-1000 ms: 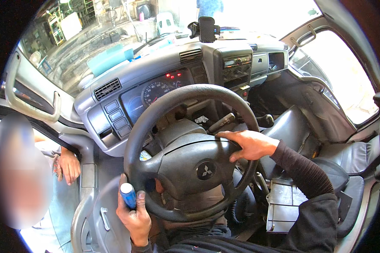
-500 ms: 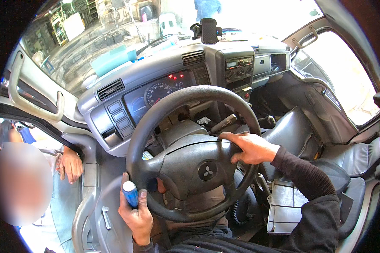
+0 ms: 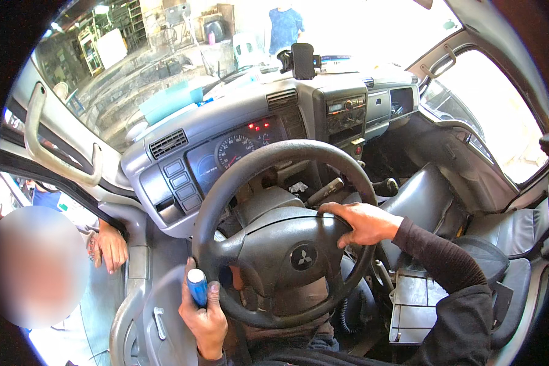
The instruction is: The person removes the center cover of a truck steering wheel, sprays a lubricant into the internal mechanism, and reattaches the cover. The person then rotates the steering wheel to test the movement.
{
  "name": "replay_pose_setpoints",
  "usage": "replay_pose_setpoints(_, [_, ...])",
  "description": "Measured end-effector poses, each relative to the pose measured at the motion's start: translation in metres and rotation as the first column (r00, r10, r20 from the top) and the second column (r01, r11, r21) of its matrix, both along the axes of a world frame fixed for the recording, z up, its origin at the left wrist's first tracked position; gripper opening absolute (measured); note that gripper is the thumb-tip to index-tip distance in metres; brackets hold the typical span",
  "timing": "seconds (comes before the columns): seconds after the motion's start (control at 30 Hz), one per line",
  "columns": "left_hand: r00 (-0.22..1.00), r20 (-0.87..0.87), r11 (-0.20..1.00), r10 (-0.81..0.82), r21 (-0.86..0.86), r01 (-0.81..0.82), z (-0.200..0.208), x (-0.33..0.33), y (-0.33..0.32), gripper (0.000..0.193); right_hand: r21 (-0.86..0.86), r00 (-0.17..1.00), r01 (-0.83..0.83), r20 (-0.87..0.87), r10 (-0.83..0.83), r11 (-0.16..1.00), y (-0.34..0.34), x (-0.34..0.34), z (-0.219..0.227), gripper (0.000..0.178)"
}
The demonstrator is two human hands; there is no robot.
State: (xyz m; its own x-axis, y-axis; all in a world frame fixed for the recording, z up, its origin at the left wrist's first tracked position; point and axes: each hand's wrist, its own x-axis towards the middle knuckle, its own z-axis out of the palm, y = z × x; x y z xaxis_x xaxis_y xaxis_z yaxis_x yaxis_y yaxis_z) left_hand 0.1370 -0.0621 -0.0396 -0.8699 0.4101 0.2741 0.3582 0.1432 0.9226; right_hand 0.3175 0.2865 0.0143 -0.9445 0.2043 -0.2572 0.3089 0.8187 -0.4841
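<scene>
A dark steering wheel (image 3: 208, 204) fills the middle, with its smooth centre pad (image 3: 268, 244) facing me. My right hand (image 3: 372, 223) reaches across the right rim and grips the upper right part of the wheel's centre, fingertips on top and thumb lower. At the lower left of the rim, my left hand (image 3: 204, 323) is closed around a blue handle with a white end (image 3: 196, 287), which points up. The rest of that tool is hidden in the hand. My left fingers sit close against the rim.
Behind the wheel are the lit instrument cluster (image 3: 238, 149) and a stalk (image 3: 324, 192). A phone holder (image 3: 303, 61) stands on the dashboard. Outside the left door a person's hand (image 3: 111, 247) hangs over the sill. A metal tray (image 3: 416, 308) lies right of my seat.
The whole view has shifted slightly, so the cab appears a little lower and further right. Both hands keep their places on and beside the wheel.
</scene>
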Motion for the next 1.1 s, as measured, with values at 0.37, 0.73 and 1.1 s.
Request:
replay_pose_setpoints(0.37, [0.998,0.045,0.999,-0.047,0.015,0.046,0.0065,0.0026,-0.0008,0.057,0.032,1.0,-0.012,0.007,0.012,0.999,0.0009,-0.001,0.0005,0.093])
replay_pose_setpoints(0.73, [1.0,-0.014,1.0,-0.021,-0.009,0.021,0.0096,0.0041,0.0003,0.056,0.005,1.0,-0.02,-0.017,0.021,1.0,-0.0027,0.0025,-0.0004,0.087])
replay_pose_setpoints(1.1, [0.999,0.017,0.996,-0.036,0.078,0.035,0.0011,0.0002,0.0029,0.055,0.008,1.0,0.005,-0.02,-0.005,1.0,-0.0052,0.0086,-0.0033,0.085])
